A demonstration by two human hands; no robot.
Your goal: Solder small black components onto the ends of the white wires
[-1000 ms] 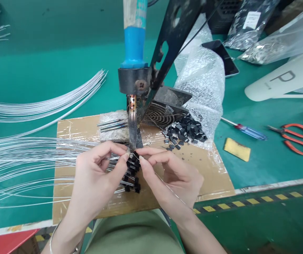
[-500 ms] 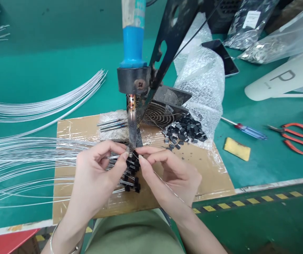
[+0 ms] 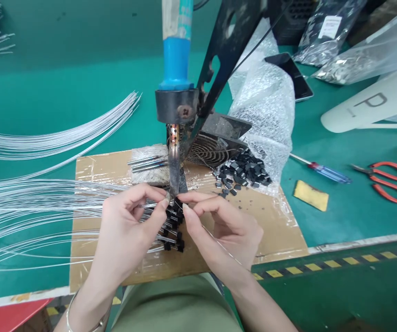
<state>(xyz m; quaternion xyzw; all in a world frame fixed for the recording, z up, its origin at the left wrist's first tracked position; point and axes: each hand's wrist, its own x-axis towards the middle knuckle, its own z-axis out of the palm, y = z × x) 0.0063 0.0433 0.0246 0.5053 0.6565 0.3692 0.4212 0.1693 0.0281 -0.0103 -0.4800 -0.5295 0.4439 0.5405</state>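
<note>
A soldering iron (image 3: 176, 64) with a blue collar is clamped upright in a black stand (image 3: 215, 69), tip down between my hands. My left hand (image 3: 129, 235) is closed in a pinch just left of the tip; what it grips is hidden by the fingertips. On the right side, my right hand (image 3: 226, 226) pinches a thin solder wire (image 3: 221, 244), whose length trails back over the wrist. The wire's front end is close to the iron's tip. Below the fingertips lie several white wires (image 3: 91, 203) with black connectors (image 3: 177, 242) on their ends.
Cardboard (image 3: 267, 230) lies under the work. Loose black pieces (image 3: 242, 170) are heaped beside bubble wrap (image 3: 264, 106). Rightward are a yellow sponge (image 3: 311, 195), a screwdriver (image 3: 330, 173), red-handled cutters (image 3: 392, 182) and a white cup (image 3: 375, 99). Another wire bundle (image 3: 81, 136) lies at left.
Both hands keep their pinches in nearly the same place beside the iron's tip. The whole view has shifted very slightly; nothing else visibly differs.
</note>
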